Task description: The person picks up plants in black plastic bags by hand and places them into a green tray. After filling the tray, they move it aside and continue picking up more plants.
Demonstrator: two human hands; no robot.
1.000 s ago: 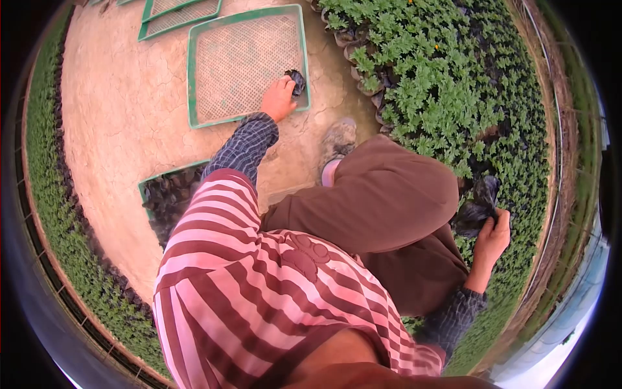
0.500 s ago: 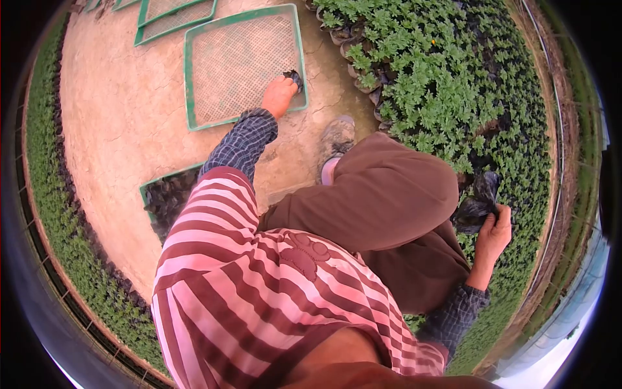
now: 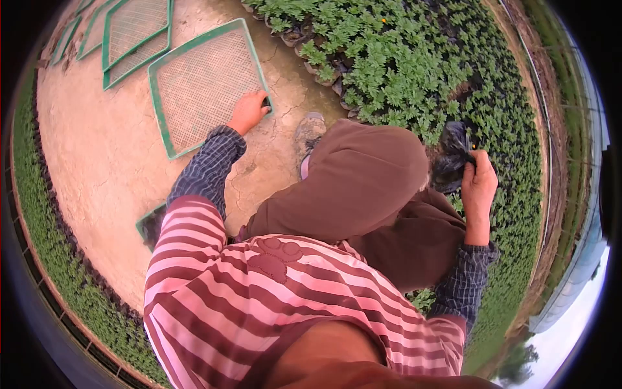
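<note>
My left hand [image 3: 247, 112] is closed at the near right corner of a green-rimmed mesh tray [image 3: 167, 133]. A small dark bit shows at its fingertips; the rest of what it holds is hidden. On the other side, my right hand [image 3: 479, 183] pinches crumpled black plastic bags [image 3: 453, 152] between thumb and fingers, beside my bent knee and just above the plants. The bags hang loosely to the left of the fingers.
Further green mesh trays [image 3: 137, 29] lie at the upper left. A dark-filled tray [image 3: 150, 227] is partly hidden by my left sleeve. Potted leafy plants [image 3: 389, 65] border the dirt path [image 3: 84, 162]. My shoe [image 3: 310, 133] stands near the tray.
My left hand has shifted to the tray's right rim, and the black plastic in it shows far less. My right hand is still on the black bags. The whole view has turned.
</note>
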